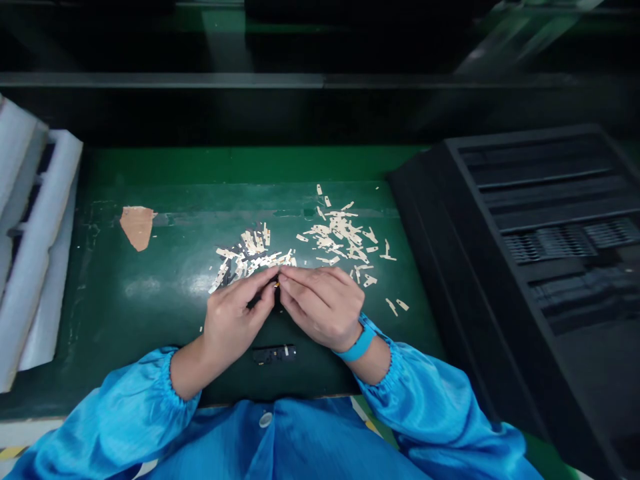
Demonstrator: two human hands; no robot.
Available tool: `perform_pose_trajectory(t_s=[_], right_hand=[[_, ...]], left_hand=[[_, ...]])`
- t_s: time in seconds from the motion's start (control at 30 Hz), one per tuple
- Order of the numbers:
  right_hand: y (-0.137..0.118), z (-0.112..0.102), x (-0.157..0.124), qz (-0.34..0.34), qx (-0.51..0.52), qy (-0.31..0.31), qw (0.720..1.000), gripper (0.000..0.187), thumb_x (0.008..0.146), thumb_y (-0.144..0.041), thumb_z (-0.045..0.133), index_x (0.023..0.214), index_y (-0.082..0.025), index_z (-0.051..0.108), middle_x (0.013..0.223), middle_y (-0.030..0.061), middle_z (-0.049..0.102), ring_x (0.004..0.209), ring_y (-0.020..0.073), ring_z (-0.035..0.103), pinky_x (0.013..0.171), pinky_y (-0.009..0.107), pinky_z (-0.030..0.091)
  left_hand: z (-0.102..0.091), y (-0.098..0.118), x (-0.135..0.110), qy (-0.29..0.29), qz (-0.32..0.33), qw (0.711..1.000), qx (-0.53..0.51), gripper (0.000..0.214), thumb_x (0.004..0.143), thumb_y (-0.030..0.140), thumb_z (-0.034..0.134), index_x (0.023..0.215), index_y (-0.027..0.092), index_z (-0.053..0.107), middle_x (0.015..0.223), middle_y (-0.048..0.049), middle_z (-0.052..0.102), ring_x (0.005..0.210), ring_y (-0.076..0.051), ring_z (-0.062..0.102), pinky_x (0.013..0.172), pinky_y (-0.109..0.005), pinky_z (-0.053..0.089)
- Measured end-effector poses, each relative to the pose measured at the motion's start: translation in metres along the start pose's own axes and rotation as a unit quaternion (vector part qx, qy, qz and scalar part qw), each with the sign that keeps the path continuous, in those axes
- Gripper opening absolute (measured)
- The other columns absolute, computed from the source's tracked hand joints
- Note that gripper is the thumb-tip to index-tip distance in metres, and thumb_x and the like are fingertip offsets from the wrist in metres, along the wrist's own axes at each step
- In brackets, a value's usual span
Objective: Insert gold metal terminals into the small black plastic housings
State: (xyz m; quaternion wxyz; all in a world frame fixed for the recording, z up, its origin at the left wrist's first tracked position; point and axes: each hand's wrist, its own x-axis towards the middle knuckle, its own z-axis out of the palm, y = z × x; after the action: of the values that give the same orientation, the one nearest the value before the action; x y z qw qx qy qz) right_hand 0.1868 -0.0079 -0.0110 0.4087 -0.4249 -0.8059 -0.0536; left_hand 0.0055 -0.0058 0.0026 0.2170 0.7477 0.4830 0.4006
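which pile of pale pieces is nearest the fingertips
The left pile, just beyond the fingertips; the right pile lies farther off, beyond the right hand.

- Dim overall, nearly black along the top
- Glaring palely on the green tabletop (150, 320)
- Blurred at the black tray (440, 220)
- Stretched toward the edges

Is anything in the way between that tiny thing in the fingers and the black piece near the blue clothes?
Nothing visible: green tabletop lies between the tiny thing and the black piece.

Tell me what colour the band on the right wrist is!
The wristband is bright light blue. It shows best in the head view.
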Motion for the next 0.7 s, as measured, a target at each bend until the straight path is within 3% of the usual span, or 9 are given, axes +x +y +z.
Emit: perform_pose_trajectory(t_s=[0.3,0.53,0.6,0.7], right_hand=[[-0.0063,0.0028,0.0052,0.034,-0.029,0.016,0.999,0.016,0.089,-0.010,0.068,0.082,-0.024,0.064,0.087,0.0007,0.082,0.073,0.0154,0.077,0.067,0.031,0.055],[-0.0076,0.0005,0.0042,0.020,-0.047,0.010,0.999,0.013,0.089,-0.011,0.071,0.085,-0.022,0.066,0.089,0.0027,0.082,0.074,0.0156,0.076,0.070,0.031,0.055],[-0.0072,-0.0008,0.0035,0.004,-0.044,0.007,0.999,0.012,0.088,-0.011,0.074,0.090,-0.020,0.068,0.094,0.0049,0.083,0.077,0.0167,0.077,0.072,0.032,0.055],[-0.0062,-0.0009,0.0035,0.013,-0.023,-0.004,1.000,0.018,0.089,-0.012,0.074,0.105,-0.021,0.071,0.106,0.0051,0.082,0.084,0.0171,0.078,0.074,0.032,0.056]], left_hand=[[0.0026,0.0016,-0.0012,0.006,0.018,1.000,0.012,0.022,0.092,0.010,0.068,0.110,0.017,0.077,0.101,-0.0041,0.083,0.080,-0.016,0.081,0.078,-0.022,0.065],[0.0032,0.0002,-0.0016,0.009,0.079,0.996,0.043,0.022,0.094,0.011,0.065,0.112,0.016,0.077,0.102,-0.0052,0.083,0.082,-0.017,0.081,0.077,-0.023,0.066],[0.0017,-0.0002,-0.0019,0.000,0.050,0.998,0.023,0.024,0.094,0.011,0.065,0.114,0.017,0.077,0.104,-0.0053,0.082,0.083,-0.018,0.081,0.077,-0.024,0.066],[-0.0007,-0.0012,-0.0011,-0.020,-0.067,0.996,-0.050,0.024,0.094,0.016,0.067,0.116,0.019,0.077,0.102,-0.0038,0.083,0.080,-0.018,0.081,0.074,-0.025,0.067]])
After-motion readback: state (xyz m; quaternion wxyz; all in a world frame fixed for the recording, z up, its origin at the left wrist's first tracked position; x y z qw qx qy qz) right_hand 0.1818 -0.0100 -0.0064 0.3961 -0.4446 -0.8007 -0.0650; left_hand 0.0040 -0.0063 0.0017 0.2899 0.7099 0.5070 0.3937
